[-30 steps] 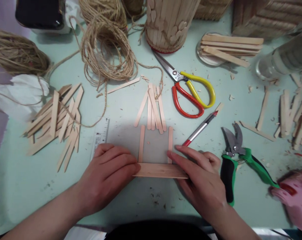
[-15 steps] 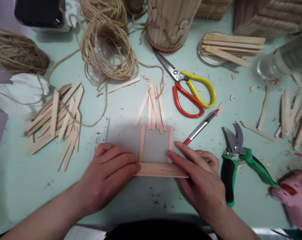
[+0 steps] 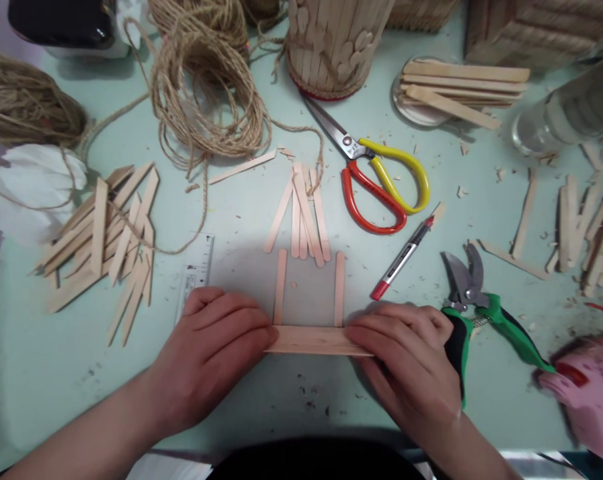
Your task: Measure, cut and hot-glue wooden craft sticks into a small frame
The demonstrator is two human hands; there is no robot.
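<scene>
A wide flat wooden strip, seemingly craft sticks side by side (image 3: pixel 311 339), lies crosswise before me. My left hand (image 3: pixel 216 353) grips its left end with fingers pressed together. On the right end, my right hand (image 3: pixel 406 353) pinches it between thumb and fingers. Two narrow craft sticks, one on the left (image 3: pixel 280 287) and one on the right (image 3: pixel 340 288), extend away from the strip; their near ends meet its far edge. Whether they are joined to it I cannot tell. Several loose narrow sticks (image 3: pixel 301 220) lie just beyond.
Scissors (image 3: pixel 381 180), a red pen (image 3: pixel 404 257) and green-handled pruning shears (image 3: pixel 468 300) lie toward the right. A clear ruler (image 3: pixel 196 267) and cut sticks (image 3: pixel 101 233) are at left. Coiled twine (image 3: pixel 211 113) and a stick-covered container (image 3: pixel 331 47) stand behind. A pink object (image 3: pixel 591 393) sits at the right edge.
My right hand's fingers have drawn back from the right narrow stick and the pen, and closed onto the strip's right end. My left hand keeps its hold. The view has shifted slightly.
</scene>
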